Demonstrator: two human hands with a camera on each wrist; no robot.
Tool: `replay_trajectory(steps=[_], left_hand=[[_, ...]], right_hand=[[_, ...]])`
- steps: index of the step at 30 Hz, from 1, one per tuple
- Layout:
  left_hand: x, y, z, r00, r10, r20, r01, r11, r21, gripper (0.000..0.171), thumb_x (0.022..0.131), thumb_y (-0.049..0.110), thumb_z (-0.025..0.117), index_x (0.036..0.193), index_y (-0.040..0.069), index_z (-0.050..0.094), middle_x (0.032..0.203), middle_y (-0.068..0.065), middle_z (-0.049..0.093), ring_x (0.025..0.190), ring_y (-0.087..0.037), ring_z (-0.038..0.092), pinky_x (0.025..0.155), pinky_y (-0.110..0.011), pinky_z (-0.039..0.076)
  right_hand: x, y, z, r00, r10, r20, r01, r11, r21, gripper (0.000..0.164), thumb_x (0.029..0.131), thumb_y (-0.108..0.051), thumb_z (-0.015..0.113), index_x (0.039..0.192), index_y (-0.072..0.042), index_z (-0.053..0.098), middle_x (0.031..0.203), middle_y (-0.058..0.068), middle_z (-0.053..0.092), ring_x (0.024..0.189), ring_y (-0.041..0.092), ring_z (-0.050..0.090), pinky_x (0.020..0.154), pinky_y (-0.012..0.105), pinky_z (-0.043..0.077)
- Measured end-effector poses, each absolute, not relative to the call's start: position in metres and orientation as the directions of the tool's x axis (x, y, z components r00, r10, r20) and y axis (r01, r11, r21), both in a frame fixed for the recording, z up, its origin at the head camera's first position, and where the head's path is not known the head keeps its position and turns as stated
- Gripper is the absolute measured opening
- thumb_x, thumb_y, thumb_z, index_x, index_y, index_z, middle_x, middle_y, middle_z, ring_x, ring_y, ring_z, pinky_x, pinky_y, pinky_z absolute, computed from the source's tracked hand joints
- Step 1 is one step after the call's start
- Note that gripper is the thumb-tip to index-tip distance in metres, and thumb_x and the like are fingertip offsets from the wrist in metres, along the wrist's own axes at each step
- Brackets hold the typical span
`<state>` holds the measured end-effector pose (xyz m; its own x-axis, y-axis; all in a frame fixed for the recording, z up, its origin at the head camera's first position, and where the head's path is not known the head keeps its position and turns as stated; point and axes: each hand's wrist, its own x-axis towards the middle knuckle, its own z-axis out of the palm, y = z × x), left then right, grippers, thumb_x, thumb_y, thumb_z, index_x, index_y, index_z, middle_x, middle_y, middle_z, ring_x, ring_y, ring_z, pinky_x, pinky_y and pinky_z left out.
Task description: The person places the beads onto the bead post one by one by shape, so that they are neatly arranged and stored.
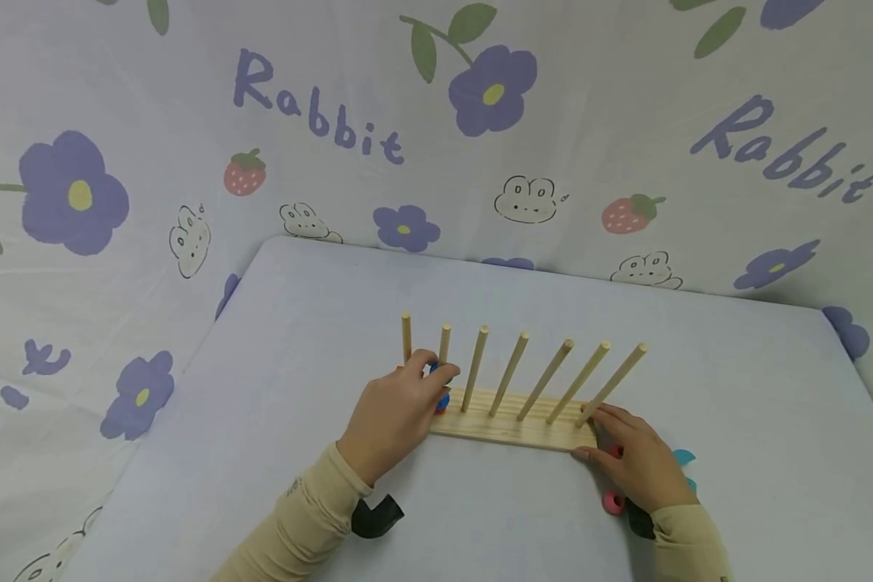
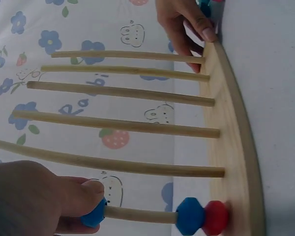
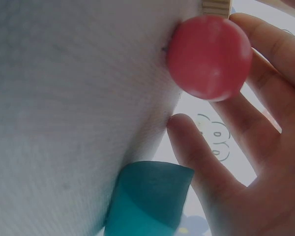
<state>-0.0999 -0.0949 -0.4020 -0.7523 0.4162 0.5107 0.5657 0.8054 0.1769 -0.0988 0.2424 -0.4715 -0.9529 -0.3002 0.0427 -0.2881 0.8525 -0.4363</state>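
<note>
A wooden base with several upright pegs lies on the table. My left hand pinches a blue faceted bead high on the second peg from the left. Lower on that same peg sit another blue bead and, against the base, a red bead. Something red shows by the leftmost peg, mostly hidden behind the left hand. At the base's right end, my right hand grips the board, thumb at the front edge and fingers behind.
Beside the right hand lie a pink-red ball-shaped bead, a teal piece and a pink bead with a hole. Black wrist gear shows by the left sleeve. A patterned cloth hangs behind the table.
</note>
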Motion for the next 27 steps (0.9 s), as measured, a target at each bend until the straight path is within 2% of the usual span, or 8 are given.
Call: replay_trajectory(steps=[5,13,20,23,25,27], left_hand=[[-0.097,-0.093,-0.42,-0.776,0.442,0.45,0.555,0.817,0.156,0.018,0.089,0.016,0.066,0.107,0.013,0.066,0.104,-0.01,0.063,0.053,-0.009,0.057,0.042,-0.022,0.041],[-0.093,-0.09,-0.432,-0.79,0.484,0.376,0.552,0.829,0.091,0.022,0.091,0.023,0.065,0.11,0.013,0.062,0.105,-0.013,0.065,0.043,-0.009,0.048,0.038,-0.023,0.039],[-0.087,-0.089,-0.43,-0.798,0.477,0.368,0.54,0.837,0.085,0.024,0.089,0.025,0.068,0.11,0.015,0.06,0.12,-0.017,0.063,0.047,-0.015,0.056,0.039,-0.026,0.041],[-0.078,-0.097,-0.419,-0.784,0.453,0.424,0.557,0.815,0.159,0.021,0.089,0.024,0.068,0.108,0.017,0.064,0.115,-0.009,0.066,0.055,-0.012,0.062,0.043,-0.025,0.045],[-0.072,-0.108,-0.408,-0.764,0.402,0.505,0.576,0.777,0.253,0.016,0.091,0.027,0.066,0.103,0.016,0.067,0.103,-0.002,0.069,0.061,-0.008,0.063,0.047,-0.023,0.048],[-0.069,-0.123,-0.4,-0.758,0.332,0.561,0.584,0.728,0.359,0.016,0.09,0.028,0.069,0.099,0.015,0.069,0.089,0.004,0.069,0.06,-0.004,0.059,0.051,-0.019,0.046]], right_hand=[[-0.099,0.243,-0.47,-0.953,-0.301,0.046,-0.29,0.853,-0.434,0.055,0.085,-0.037,0.071,0.126,-0.002,0.059,0.133,0.023,0.052,0.12,0.046,0.049,0.095,0.058,0.041],[-0.099,0.245,-0.471,-0.954,-0.297,0.036,-0.283,0.858,-0.428,0.058,0.086,-0.039,0.07,0.127,-0.001,0.058,0.133,0.023,0.052,0.121,0.046,0.048,0.096,0.058,0.04],[-0.098,0.247,-0.471,-0.957,-0.289,0.027,-0.271,0.86,-0.432,0.058,0.086,-0.039,0.07,0.127,-0.001,0.057,0.134,0.022,0.052,0.122,0.045,0.048,0.097,0.057,0.04],[-0.098,0.246,-0.469,-0.958,-0.288,0.018,-0.267,0.861,-0.434,0.059,0.086,-0.041,0.069,0.128,0.0,0.057,0.134,0.022,0.051,0.122,0.045,0.047,0.097,0.057,0.04],[-0.098,0.245,-0.468,-0.957,-0.289,0.013,-0.265,0.858,-0.441,0.059,0.086,-0.041,0.069,0.127,-0.001,0.058,0.134,0.021,0.052,0.122,0.045,0.047,0.097,0.058,0.04],[-0.098,0.243,-0.467,-0.957,-0.288,0.005,-0.26,0.857,-0.446,0.059,0.086,-0.043,0.069,0.127,-0.002,0.059,0.134,0.021,0.052,0.122,0.045,0.047,0.096,0.058,0.04]])
